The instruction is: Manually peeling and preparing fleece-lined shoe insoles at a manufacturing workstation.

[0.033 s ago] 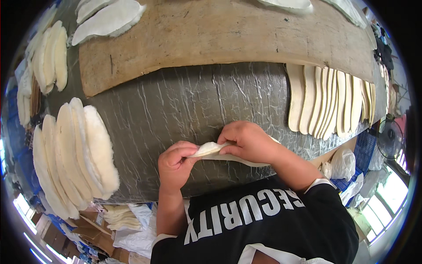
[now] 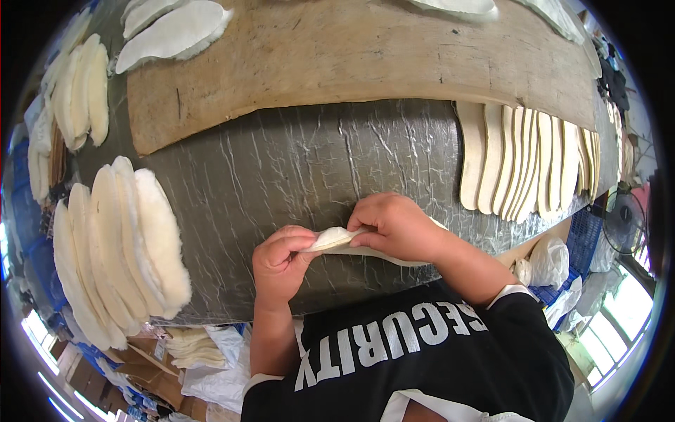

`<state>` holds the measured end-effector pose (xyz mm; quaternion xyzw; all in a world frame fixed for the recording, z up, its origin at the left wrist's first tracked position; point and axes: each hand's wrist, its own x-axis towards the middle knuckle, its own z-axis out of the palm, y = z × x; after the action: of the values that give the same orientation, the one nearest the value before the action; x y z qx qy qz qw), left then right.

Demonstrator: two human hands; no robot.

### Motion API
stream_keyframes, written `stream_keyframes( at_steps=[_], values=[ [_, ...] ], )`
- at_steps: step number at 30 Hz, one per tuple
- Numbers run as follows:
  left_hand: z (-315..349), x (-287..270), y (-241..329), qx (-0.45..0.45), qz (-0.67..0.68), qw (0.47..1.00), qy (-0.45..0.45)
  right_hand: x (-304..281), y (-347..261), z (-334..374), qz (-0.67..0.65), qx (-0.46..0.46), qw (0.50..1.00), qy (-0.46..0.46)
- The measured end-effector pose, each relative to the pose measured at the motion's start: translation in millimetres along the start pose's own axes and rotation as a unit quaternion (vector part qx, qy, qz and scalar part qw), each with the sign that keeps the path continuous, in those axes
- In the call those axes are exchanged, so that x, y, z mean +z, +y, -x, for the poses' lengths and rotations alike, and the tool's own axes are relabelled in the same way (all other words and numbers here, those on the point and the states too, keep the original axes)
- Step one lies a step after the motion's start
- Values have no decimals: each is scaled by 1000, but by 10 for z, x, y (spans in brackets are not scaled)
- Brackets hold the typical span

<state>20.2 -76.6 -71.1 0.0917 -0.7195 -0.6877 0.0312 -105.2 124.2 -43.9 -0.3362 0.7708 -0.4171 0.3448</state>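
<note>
A cream-white insole (image 2: 333,240) is stretched between my two hands, just above the dark table covering near my body. My left hand (image 2: 283,254) pinches one end of it between thumb and fingers. My right hand (image 2: 392,224) pinches its edge a short way to the right, fingers closed. Between the two grips the fluffy white side and a layered edge show. The rest of the insole runs under my right hand and wrist, partly hidden.
Fluffy insoles (image 2: 119,246) lie overlapped at the left, with another pile (image 2: 83,91) behind. Flat cream insoles (image 2: 520,162) are fanned out at the right. A brown board (image 2: 365,60) spans the far side, with white fleece pieces (image 2: 176,32) on it. A fan (image 2: 624,219) stands at far right.
</note>
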Motion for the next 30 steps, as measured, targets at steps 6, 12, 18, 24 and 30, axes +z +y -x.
stream_keyframes(
  at_steps=[6,12,18,24,30],
  values=[
    [-8,69,166,25,29,999,18,99,-125,123,97,-88,988,81],
    [3,180,355,3,10,1000,-5,110,-228,324,149,-132,969,146],
    [-1,287,389,110,4,992,-58,-124,-201,549,134,-64,982,113],
    [-47,477,550,120,11,992,-47,-298,-207,831,114,-44,988,95],
    [-16,572,636,147,10,987,-65,-433,-159,1075,41,-23,992,115]
  ],
)
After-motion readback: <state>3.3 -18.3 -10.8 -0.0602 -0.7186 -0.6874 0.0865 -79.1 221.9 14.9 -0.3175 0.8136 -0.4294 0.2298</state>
